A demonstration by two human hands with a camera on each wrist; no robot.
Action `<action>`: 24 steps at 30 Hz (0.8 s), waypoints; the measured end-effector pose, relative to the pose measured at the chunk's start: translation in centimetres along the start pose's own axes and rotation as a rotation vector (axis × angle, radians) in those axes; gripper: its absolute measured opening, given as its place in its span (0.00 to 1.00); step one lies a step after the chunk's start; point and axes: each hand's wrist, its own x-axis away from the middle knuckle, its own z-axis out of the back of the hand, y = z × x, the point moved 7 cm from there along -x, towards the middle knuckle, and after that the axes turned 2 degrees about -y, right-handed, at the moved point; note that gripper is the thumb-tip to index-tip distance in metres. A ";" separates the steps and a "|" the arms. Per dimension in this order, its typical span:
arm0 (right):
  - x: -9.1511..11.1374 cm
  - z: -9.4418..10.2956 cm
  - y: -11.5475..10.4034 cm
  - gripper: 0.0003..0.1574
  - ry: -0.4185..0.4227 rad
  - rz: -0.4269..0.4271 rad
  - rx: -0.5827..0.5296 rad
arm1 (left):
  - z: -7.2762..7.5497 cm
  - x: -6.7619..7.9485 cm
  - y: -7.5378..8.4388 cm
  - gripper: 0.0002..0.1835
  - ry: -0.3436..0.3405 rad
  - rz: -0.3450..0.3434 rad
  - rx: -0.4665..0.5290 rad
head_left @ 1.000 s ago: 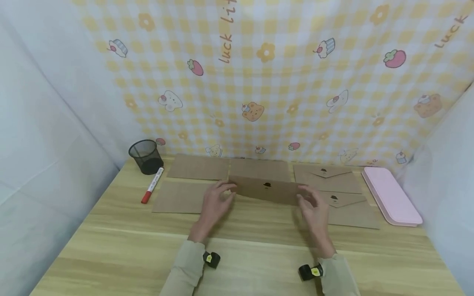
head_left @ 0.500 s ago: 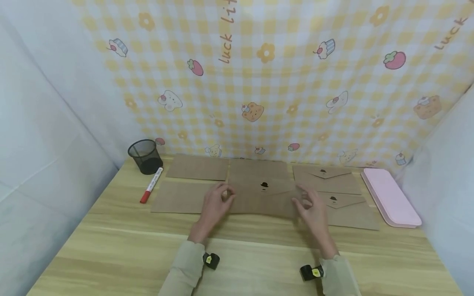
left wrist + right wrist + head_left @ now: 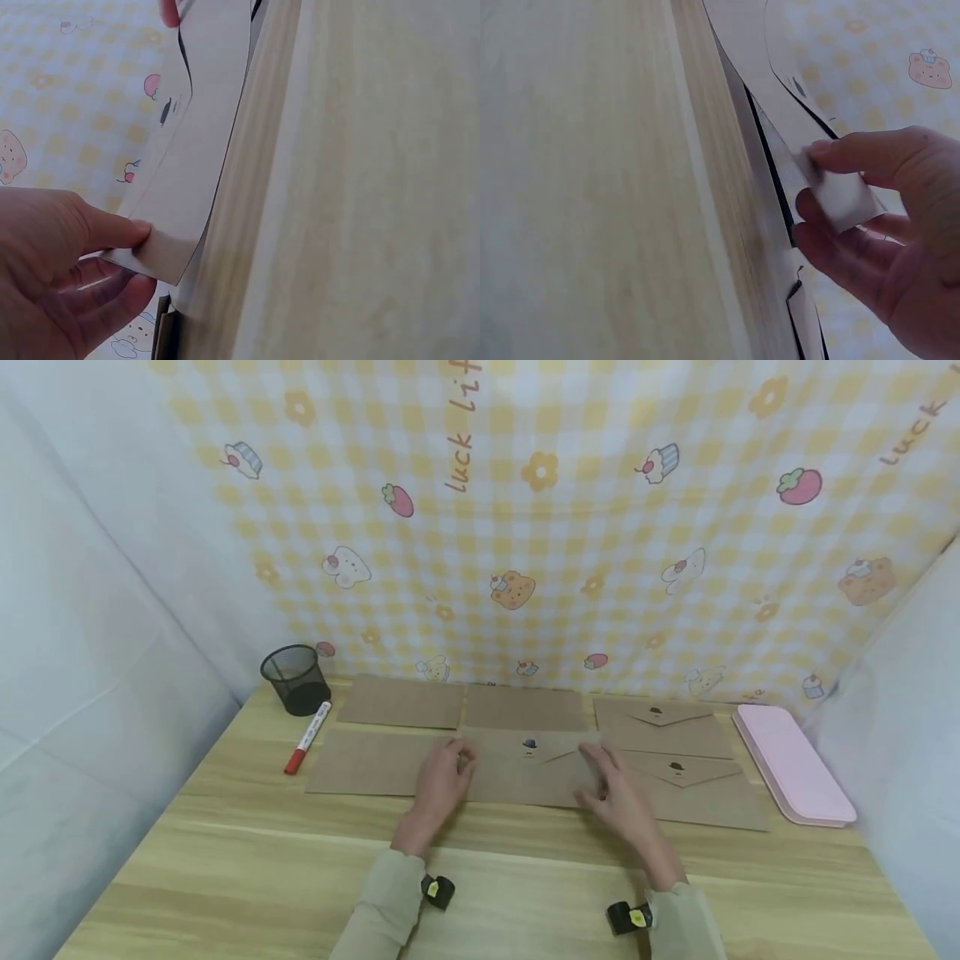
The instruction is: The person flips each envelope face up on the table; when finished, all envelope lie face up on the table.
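A brown kraft-paper envelope [image 3: 525, 783] with a small printed hat on its flap lies low over the table in the middle of the front row, flap side up. My left hand [image 3: 439, 783] pinches its left end; in the left wrist view the thumb [image 3: 124, 229] presses on top with fingers below. At the other end my right hand [image 3: 621, 802] pinches the paper, its thumb [image 3: 847, 152] above and fingers beneath. In the right wrist view the envelope [image 3: 765, 75] bends a little along its length.
Plain brown envelopes lie to the left [image 3: 367, 764] and behind [image 3: 525, 706]. Two flap-up envelopes [image 3: 705, 797] are at the right, beside a pink case [image 3: 791, 764]. A black mesh pen cup [image 3: 296, 681] and a red-and-white marker [image 3: 307, 739] stand and lie at the left.
The envelope has come down from a tilted, raised position to nearly flat in the front row. Both hands have lowered with it, and the right hand has shifted slightly left.
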 end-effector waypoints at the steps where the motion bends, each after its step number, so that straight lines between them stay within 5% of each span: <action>1: 0.0 -0.2 0.0 0.42 -0.018 -0.013 -0.002 | -0.1 0.0 -0.1 0.06 -0.016 0.007 -0.004; 9: 0.1 -0.9 0.6 0.35 -0.058 -0.094 -0.007 | -0.6 0.3 -0.1 0.15 -0.133 0.013 -0.031; 16: 0.4 -1.4 0.5 0.30 -0.095 -0.141 0.054 | -0.7 0.6 0.3 0.16 -0.093 -0.065 -0.096; 24: 0.3 -1.8 0.1 0.26 -0.142 -0.202 0.131 | -1.1 0.5 -0.3 0.16 -0.153 0.011 -0.145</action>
